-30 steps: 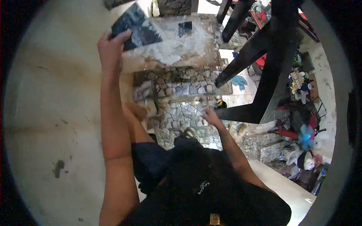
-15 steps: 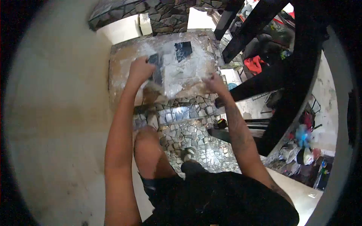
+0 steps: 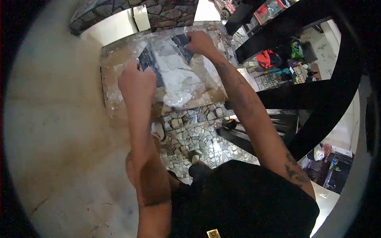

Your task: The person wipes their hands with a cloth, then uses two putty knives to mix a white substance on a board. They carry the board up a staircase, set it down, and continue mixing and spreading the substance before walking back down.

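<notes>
My left hand (image 3: 137, 82) is closed at the left side of a smeared board (image 3: 113, 65), with a dark flat piece (image 3: 148, 58) held at its fingers. The dark surface runs down past the hand toward the board's middle. At the upper right of the board, my right hand (image 3: 200, 42) pinches the edge of a second dark flat piece (image 3: 181, 41). Wet white paste (image 3: 172, 67) lies between the two pieces and spreads down to a glossy lump near the front edge.
Stone-patterned steps (image 3: 186, 139) drop below the board. A plain wall (image 3: 59, 119) stands at the left. Black railing bars (image 3: 293, 95) run along the right, with clutter and a red cloth (image 3: 266, 58) beyond. White blocks (image 3: 113, 29) lie behind the board.
My right hand has moved up from the board's right edge and taken hold of the right dark piece. My left hand has shifted left and down. The camera view has turned slightly.
</notes>
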Demonstrator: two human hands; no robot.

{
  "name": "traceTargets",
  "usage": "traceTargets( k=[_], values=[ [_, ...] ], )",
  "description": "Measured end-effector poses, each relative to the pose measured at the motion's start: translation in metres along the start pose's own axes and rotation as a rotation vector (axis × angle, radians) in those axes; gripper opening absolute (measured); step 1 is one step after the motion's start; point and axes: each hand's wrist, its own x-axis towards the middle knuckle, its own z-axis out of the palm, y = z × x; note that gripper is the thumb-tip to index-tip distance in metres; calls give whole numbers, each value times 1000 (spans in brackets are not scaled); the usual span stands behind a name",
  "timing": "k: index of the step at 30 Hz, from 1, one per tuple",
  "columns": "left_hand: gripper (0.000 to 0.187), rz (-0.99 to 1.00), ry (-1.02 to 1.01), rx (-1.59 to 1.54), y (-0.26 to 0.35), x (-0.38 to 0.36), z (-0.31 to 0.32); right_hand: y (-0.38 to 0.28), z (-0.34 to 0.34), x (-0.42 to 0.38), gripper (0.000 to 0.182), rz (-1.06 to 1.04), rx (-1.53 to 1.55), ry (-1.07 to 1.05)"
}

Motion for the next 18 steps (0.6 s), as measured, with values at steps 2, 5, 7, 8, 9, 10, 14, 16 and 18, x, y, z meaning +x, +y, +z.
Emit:
traceTargets(
  k=[2,5,7,8,9,10,14,16,18],
  values=[
    [20,144,138,102,-12,7,16,-5,-14,-20,32,-41,31,76],
    [22,122,130,64,0,15,6,-27,-55,-52,21,89,162,89],
    [25,143,109,156,-5,24,3,-17,-51,-71,16,-40,111,223],
    [27,159,94,204,-6,29,4,-15,-47,-79,14,-97,88,293],
    [28,214,93,216,-9,33,10,-19,-48,-88,14,-171,61,290],
    [28,273,91,228,-13,38,21,-23,-50,-98,15,-243,34,288],
    [26,436,-84,161,1,34,43,-31,-36,-112,20,-497,107,400],
    [26,510,-188,184,6,33,57,-33,-31,-111,24,-593,181,437],
    [29,579,-252,177,13,30,61,-34,-42,-107,22,-619,122,401]
  ],
)
